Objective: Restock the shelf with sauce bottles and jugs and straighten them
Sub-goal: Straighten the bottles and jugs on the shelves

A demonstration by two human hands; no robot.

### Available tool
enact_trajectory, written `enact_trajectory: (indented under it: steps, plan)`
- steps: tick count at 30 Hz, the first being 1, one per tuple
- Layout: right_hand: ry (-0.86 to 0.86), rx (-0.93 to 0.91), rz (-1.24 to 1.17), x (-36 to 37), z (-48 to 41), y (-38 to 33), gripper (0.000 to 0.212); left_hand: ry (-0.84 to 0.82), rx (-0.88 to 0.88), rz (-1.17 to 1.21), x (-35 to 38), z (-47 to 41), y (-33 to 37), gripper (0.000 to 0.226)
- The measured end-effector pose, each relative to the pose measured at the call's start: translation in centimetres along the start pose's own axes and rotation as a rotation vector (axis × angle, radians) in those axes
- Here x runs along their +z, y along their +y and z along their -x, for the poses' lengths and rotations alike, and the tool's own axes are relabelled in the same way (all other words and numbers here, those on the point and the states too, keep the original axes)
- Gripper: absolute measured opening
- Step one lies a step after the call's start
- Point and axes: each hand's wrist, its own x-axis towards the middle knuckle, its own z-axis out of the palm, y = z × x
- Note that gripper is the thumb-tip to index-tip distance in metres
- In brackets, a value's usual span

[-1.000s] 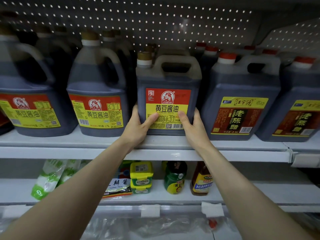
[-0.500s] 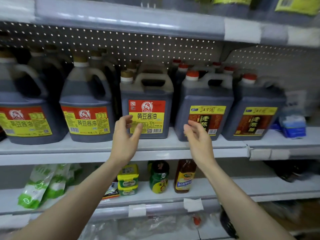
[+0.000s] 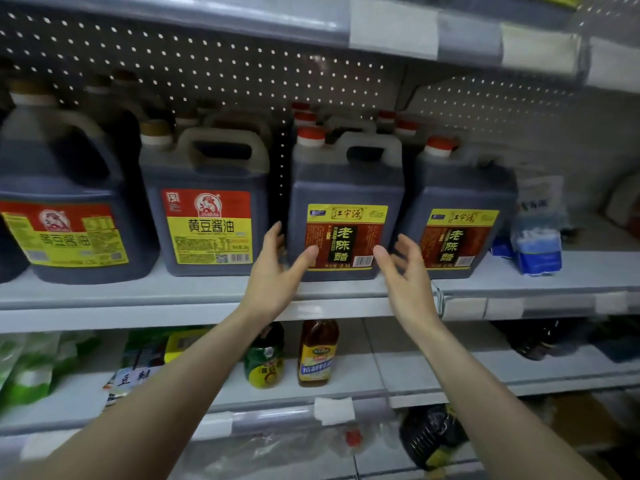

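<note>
Left hand [image 3: 273, 275] and right hand [image 3: 407, 275] are hovering on either side of a red-capped vinegar jug [image 3: 346, 188], which is standing upright at the shelf [image 3: 121, 311] front between a soy sauce jug [image 3: 207, 178] and a second vinegar jug [image 3: 460, 192]. The fingers [image 3: 275, 237] are lying loosely spread, gripping nothing; whether they touch it cannot be told. Straightening looks to be under way. Next, both palms likely need to press the jug's sides and square it.

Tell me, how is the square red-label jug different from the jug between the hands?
The square dark jug with the red-and-yellow label has a tan cap; the square dark jug with the yellow-and-brown label has a red cap. The left hand and right hand flank the yellow-and-brown one, not the red-and-yellow one. Both stand upright.
</note>
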Motion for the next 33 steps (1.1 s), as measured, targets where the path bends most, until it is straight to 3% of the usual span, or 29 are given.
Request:
enact_trajectory:
  steps: [3,7,20,26,33]
  plan:
    - [-0.083,-0.005,-0.026,-0.5,-1.7,1.2,0.069,0.009,0.028,0.019,1.9,-0.9,-0.2,0.084]
    - [-0.163,-0.018,-0.008,-0.2,-3.9,2.5,0.096,0.052,0.062,0.048,3.7,-2.0,-0.6,0.053]
    - [-0.206,-0.016,-0.154,0.8,-6.6,4.3,0.063,0.108,0.04,0.084,4.8,-3.5,-2.1,0.054]
    - [-0.199,-0.003,-0.152,1.3,-7.1,4.5,0.093,0.12,0.034,0.077,4.9,-4.2,-2.3,0.047]
    - [-0.19,0.002,-0.155,2.2,-7.8,5.0,0.103,0.123,0.007,0.055,4.5,-5.0,-2.7,0.041]
